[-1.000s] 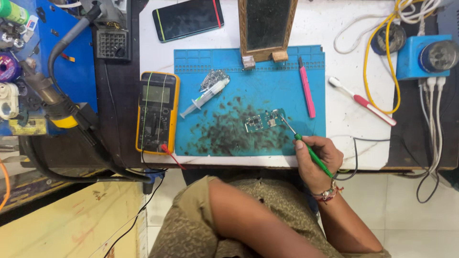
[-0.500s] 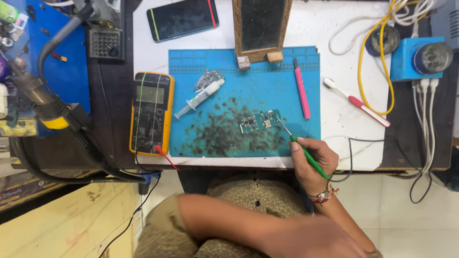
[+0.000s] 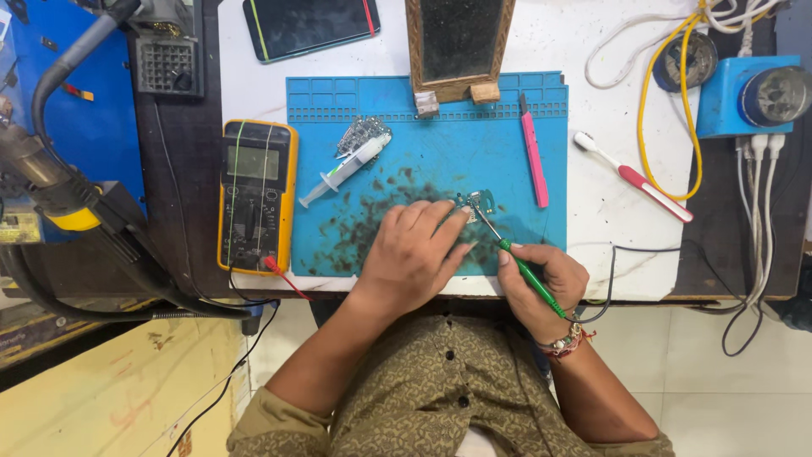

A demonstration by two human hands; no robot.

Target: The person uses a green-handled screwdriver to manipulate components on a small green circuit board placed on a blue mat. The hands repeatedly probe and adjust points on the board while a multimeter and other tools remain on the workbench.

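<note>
Steadying the small circuit board (image 3: 479,203) near the blue mat's (image 3: 507,152) front right corner, the left hand (image 3: 412,254) presses its fingertips down while the right hand (image 3: 541,283) pinches a green-handled soldering iron (image 3: 529,278), best kept light-tipped.

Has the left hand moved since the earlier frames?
Yes. The left hand has come up from the lap onto the blue mat, fingers at the small circuit board.

A small green circuit board (image 3: 479,204) lies flat on the stained blue mat (image 3: 516,228), with the green-handled tool (image 3: 526,275) tip touching it.
</note>
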